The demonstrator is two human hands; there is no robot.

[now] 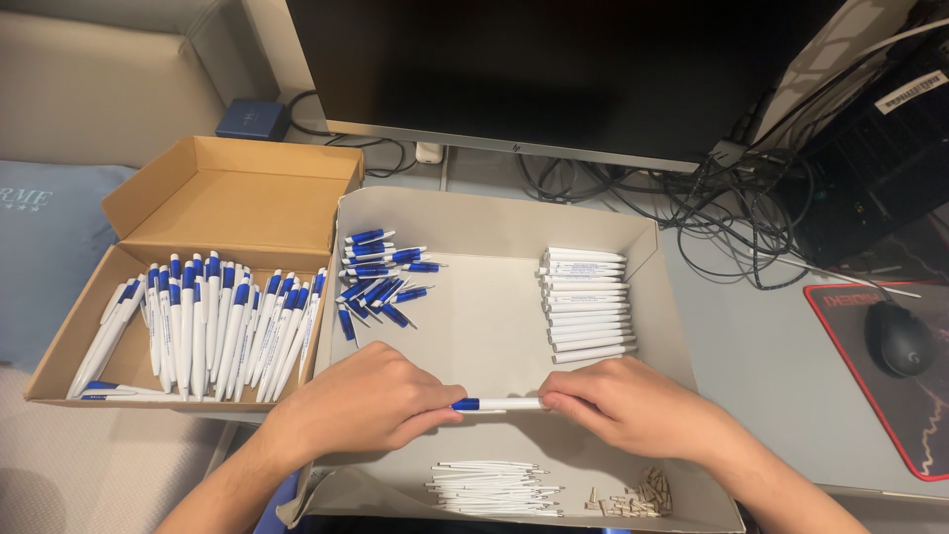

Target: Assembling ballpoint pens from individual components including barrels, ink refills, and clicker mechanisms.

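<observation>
Head view, single frame. Left hand (361,400) and right hand (633,405) meet over the grey cardboard tray (474,326) on the table (761,366). Between them: one pen (497,403), white barrel with blue end, held level just above the tray floor. Left grip pinches the blue end; right grip pinches the white end. Both grips pressed together on the pen.

Tray contents, four groups:
- blue pen caps (381,277), upper left, loose pile, roughly 20; exact count not readable.
- white barrels (585,305), upper right, neat stack of about 14.
- thin white refills (492,488), near edge, bundle, too many and too fine to count.
- small tan springs or tips (633,494), near right corner, scattered heap, uncountable.

Left of the tray, touching it: one open brown box (232,188) holding assembled blue-and-white pens (222,326), roughly 35, mostly lying parallel.

Behind: one monitor (554,69), tangle of black cables (722,213). Far right: one black mouse (898,338) on one red-edged mat (840,326).
</observation>
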